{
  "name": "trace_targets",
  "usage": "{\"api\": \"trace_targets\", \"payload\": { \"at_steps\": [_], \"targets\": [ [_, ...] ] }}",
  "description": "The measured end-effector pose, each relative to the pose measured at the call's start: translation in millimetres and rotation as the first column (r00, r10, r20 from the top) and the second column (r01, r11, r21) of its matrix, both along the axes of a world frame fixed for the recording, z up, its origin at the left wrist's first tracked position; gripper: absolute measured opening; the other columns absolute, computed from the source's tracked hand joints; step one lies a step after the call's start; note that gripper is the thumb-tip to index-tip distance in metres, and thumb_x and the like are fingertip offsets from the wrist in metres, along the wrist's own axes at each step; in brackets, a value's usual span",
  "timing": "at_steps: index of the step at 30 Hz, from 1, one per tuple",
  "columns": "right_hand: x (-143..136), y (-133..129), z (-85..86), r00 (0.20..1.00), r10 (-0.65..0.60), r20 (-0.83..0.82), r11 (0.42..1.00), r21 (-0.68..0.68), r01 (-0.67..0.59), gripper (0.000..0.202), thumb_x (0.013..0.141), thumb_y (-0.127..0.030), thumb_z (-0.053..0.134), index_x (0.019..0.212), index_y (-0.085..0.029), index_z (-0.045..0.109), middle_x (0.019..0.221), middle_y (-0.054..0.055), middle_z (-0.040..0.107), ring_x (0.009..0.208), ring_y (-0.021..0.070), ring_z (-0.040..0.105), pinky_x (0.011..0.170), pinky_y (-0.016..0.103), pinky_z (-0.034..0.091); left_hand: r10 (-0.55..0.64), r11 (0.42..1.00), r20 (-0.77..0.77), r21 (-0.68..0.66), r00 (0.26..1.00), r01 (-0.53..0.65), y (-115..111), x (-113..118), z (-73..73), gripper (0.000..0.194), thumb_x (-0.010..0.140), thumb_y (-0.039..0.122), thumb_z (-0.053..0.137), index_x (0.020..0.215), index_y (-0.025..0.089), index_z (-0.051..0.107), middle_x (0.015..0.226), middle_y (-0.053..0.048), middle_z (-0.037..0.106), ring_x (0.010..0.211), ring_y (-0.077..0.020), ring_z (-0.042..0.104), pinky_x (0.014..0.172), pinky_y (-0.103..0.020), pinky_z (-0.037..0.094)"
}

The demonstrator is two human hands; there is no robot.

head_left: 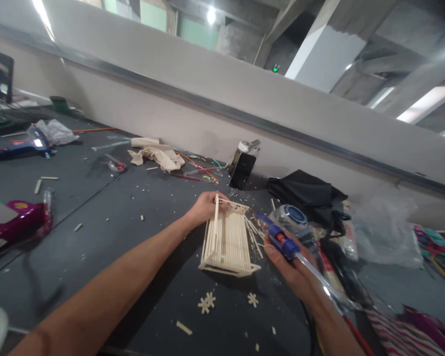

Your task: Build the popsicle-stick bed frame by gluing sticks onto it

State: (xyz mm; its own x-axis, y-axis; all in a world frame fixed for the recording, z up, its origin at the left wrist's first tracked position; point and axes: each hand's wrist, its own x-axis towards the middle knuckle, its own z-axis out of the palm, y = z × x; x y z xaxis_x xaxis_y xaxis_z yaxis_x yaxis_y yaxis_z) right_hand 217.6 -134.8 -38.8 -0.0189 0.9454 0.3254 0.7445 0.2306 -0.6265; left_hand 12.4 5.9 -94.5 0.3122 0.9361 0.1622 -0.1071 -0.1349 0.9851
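Observation:
A small frame of pale wooden sticks, open at the top, stands tilted on the dark table. My left hand grips its far left corner, with the fingertips partly hidden behind the sticks. In my right hand is a blue glue gun with a clear glue stick running out of its back. The nozzle points at the frame's far right corner; whether it touches cannot be made out. Several small star-shaped wooden pieces lie in front of the frame.
A phone leans upright near the wall. To the right are a clear bottle, a black bag and a plastic bag. Crumpled cloth lies at the back, a purple tool at left. Stick scraps litter the table.

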Motion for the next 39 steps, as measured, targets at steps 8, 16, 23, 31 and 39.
{"api": "trace_targets", "payload": {
  "at_steps": [8,16,23,31,39],
  "targets": [
    [3.2,-4.3,-10.3,1.0,-0.009,0.025,0.999,-0.044,0.01,0.022,0.079,-0.04,0.06,0.089,-0.021,0.063,0.085,0.003,0.072,0.077,0.0207,0.067,0.066,0.029,0.052,0.002,1.0,-0.008,0.015,1.0,-0.001,0.7,-0.8,0.4,0.026,0.062,0.03,0.073,0.075,0.009,0.066,0.061,-0.001,0.062,0.052,-0.0082,0.05,0.051,-0.02,0.038],
    [1.1,-4.9,-16.8,0.999,-0.044,-0.014,0.998,-0.042,0.043,0.021,0.079,-0.041,0.059,0.088,-0.022,0.063,0.081,0.003,0.072,0.074,0.0211,0.067,0.066,0.029,0.052,0.013,0.999,-0.025,0.048,1.0,-0.012,2.3,0.2,-4.7,0.025,0.065,0.03,0.071,0.077,0.009,0.067,0.064,-0.002,0.063,0.055,-0.0086,0.052,0.053,-0.02,0.039],
    [3.5,1.4,-14.6,0.999,0.031,0.01,0.997,-0.07,-0.031,0.022,0.081,-0.04,0.058,0.091,-0.021,0.064,0.086,0.004,0.073,0.078,0.0214,0.068,0.069,0.03,0.053,0.015,1.0,-0.002,0.026,1.0,-0.015,-0.2,-0.9,1.1,0.026,0.06,0.031,0.074,0.073,0.009,0.067,0.061,-0.001,0.061,0.053,-0.0081,0.05,0.051,-0.02,0.037],
    [-4.3,17.7,-2.0,0.999,0.017,-0.027,0.998,0.062,-0.016,0.026,0.082,-0.043,0.06,0.093,-0.021,0.066,0.09,0.005,0.072,0.084,0.0231,0.067,0.076,0.035,0.053,0.007,0.999,0.03,-0.048,1.0,-0.005,-3.4,0.7,5.0,0.025,0.059,0.029,0.073,0.072,0.01,0.065,0.057,0.0,0.059,0.049,-0.007,0.047,0.049,-0.02,0.036],
    [2.4,15.9,7.2,0.944,-0.043,-0.328,0.977,0.182,0.108,0.028,0.078,-0.044,0.066,0.092,-0.02,0.067,0.088,0.006,0.073,0.077,0.0226,0.069,0.072,0.036,0.056,0.012,0.999,0.038,-0.052,0.999,-0.01,-2.0,-0.3,4.2,0.026,0.057,0.029,0.076,0.071,0.01,0.066,0.057,0.0,0.061,0.05,-0.0078,0.05,0.05,-0.02,0.038]
  ]
}}
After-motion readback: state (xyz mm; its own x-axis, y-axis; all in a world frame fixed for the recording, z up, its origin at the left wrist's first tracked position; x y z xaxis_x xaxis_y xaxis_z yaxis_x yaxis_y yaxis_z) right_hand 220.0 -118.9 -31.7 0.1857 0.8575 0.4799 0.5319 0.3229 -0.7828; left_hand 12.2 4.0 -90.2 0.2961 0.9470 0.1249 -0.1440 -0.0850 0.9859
